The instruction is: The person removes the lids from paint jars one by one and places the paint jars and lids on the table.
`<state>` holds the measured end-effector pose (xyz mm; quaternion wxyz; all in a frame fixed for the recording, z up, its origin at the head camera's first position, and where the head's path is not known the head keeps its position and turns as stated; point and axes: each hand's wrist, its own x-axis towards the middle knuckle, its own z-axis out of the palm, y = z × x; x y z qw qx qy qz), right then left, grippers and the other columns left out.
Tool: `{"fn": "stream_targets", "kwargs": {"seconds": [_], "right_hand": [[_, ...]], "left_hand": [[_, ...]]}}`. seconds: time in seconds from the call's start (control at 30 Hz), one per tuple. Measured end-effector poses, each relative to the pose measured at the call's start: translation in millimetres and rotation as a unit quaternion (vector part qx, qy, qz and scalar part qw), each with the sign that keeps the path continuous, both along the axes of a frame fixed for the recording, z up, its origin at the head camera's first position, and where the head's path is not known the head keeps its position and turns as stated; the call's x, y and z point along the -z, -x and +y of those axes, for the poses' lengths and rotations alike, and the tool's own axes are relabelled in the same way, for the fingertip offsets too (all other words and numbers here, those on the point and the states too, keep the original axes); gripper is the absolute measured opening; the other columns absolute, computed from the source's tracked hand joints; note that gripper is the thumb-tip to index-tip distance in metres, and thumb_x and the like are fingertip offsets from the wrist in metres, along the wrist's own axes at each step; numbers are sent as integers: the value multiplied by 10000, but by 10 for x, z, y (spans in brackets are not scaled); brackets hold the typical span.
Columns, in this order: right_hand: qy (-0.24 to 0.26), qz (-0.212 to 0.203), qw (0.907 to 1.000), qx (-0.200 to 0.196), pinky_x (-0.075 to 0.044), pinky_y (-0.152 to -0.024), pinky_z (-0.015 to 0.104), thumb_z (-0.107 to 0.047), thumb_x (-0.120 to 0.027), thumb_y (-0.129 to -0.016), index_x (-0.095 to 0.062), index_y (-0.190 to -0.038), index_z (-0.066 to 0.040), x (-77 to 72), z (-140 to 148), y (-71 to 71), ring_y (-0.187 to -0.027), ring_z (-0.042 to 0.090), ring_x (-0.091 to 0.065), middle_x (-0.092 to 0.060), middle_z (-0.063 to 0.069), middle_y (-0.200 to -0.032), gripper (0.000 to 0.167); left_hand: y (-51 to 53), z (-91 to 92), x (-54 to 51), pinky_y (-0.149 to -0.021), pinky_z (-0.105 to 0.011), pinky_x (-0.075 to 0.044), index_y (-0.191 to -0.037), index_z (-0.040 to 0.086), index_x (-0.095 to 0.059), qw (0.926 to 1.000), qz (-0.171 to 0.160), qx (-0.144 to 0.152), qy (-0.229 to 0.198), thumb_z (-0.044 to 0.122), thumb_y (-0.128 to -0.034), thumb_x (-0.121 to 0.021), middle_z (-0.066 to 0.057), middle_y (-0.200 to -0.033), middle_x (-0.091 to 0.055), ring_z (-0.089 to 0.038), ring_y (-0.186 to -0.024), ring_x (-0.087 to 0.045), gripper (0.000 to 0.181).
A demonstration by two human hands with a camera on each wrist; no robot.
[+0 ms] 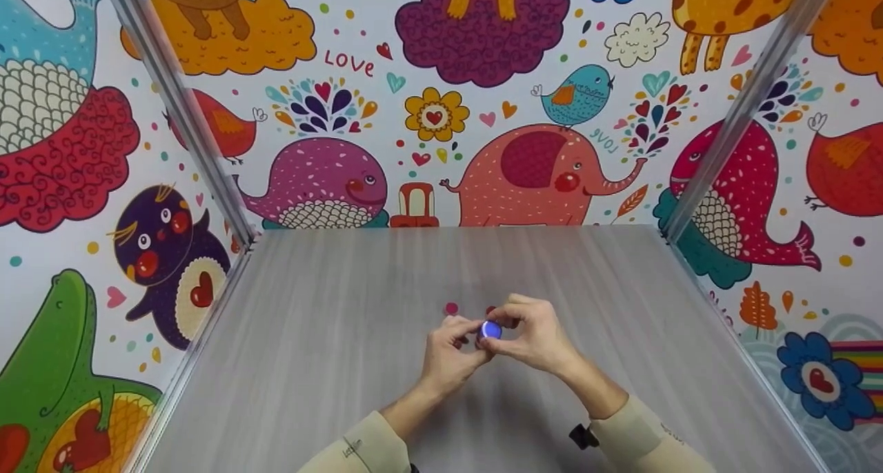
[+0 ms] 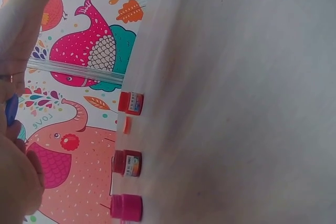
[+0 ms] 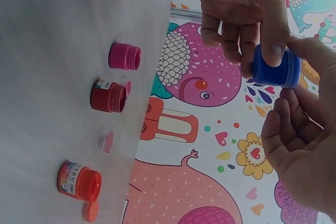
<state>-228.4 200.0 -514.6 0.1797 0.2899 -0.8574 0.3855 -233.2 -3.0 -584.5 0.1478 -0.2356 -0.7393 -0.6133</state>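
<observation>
A small blue paint jar [image 1: 490,330] is held up above the table between the two hands. My left hand [image 1: 452,352] grips the jar body, its thumb lying along the side in the right wrist view. From the other side my right hand [image 1: 538,335] pinches the jar's upper rim [image 3: 291,71] between thumb and fingers. Whether a lid sits on that rim is hard to tell. Only the edge of the blue jar [image 2: 11,109] shows in the left wrist view, partly covered by fingers.
Beyond the hands stand a magenta paint jar [image 3: 125,56], a red paint jar [image 3: 108,96] and an orange paint jar [image 3: 79,181]. Loose lids lie near them, including a pinkish lid [image 3: 105,141] and an orange lid [image 3: 91,211]. Printed walls border the grey table [image 1: 310,307].
</observation>
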Motion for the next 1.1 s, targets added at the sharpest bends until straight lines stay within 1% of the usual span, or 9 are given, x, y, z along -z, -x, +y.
{"fn": "stream_targets", "kwargs": {"seconds": [0.13,0.27,0.37,0.47,0.6,0.8,0.9,1.0,1.1], "right_hand": [[-73,66,9997,-204,-604,-760,304,-195,-1005,-840,-864,-1060,-149,-16,-6,14,-847,98,-660,-745,-35,-941,266],[-74,167,9990,-418,-618,-766,328,-145,-986,-839,-863,-1077,-150,-20,-14,43,-861,133,-703,-760,-32,-989,268],[-42,210,9983,-548,-604,-770,298,-110,-976,-827,-864,-1085,-147,-28,-19,69,-870,136,-717,-765,-33,-1003,283],[-46,236,9977,-634,-598,-770,302,-92,-960,-818,-869,-1096,-152,-39,-20,87,-867,135,-709,-769,-33,-1003,298],[-64,166,9972,-729,-599,-782,298,-61,-930,-807,-870,-1115,-169,-41,-17,91,-873,139,-695,-766,-36,-1006,332],[-8,117,9957,-921,-577,-806,246,-9,-887,-800,-863,-1137,-178,-29,-14,89,-902,146,-697,-766,-28,-1027,378],[11,196,9950,-982,-583,-793,271,-21,-888,-809,-855,-1148,-175,-14,-8,102,-909,145,-701,-772,-28,-1039,374],[44,366,9953,-897,-597,-764,309,-93,-922,-823,-840,-1156,-161,10,6,109,-908,158,-712,-784,-17,-1039,350],[82,470,9972,-573,-603,-737,310,-200,-976,-830,-816,-1148,-136,22,13,95,-889,128,-707,-794,2,-1018,362]], "left_hand": [[-2,-7,-6,-811,-221,-557,-1170,163,-890,10000,58,16,-17,120,-855,-984,-37,-990,-805,-88,-931,-669,332],[-9,-18,-25,-799,-230,-554,-1191,170,-884,10000,76,14,7,147,-867,-984,-32,-989,-796,-28,-930,-628,340],[-2,-18,-40,-784,-234,-543,-1200,198,-878,9999,102,-18,27,171,-871,-986,-21,-992,-793,-26,-924,-616,347],[16,-12,-47,-767,-228,-533,-1191,205,-873,9998,203,-64,39,160,-857,-994,-25,-987,-801,-31,-921,-611,358],[25,-12,-38,-752,-206,-524,-1163,200,-877,9995,307,-85,65,143,-830,-1005,-33,-973,-807,-26,-916,-614,362],[23,-26,-14,-751,-236,-545,-1145,206,-878,9995,277,-52,133,155,-829,-1008,-33,-980,-807,-25,-915,-631,346],[16,-30,-16,-751,-237,-543,-1140,200,-878,9996,261,-65,117,160,-830,-1006,-40,-977,-808,-25,-915,-632,338],[11,-25,-10,-743,-234,-531,-1136,193,-880,9996,259,-92,50,165,-826,-1011,-41,-971,-813,-16,-912,-622,338],[11,-21,3,-731,-249,-539,-1124,191,-879,9994,308,-133,28,186,-837,-1009,-33,-973,-819,-9,-907,-616,316]]}}
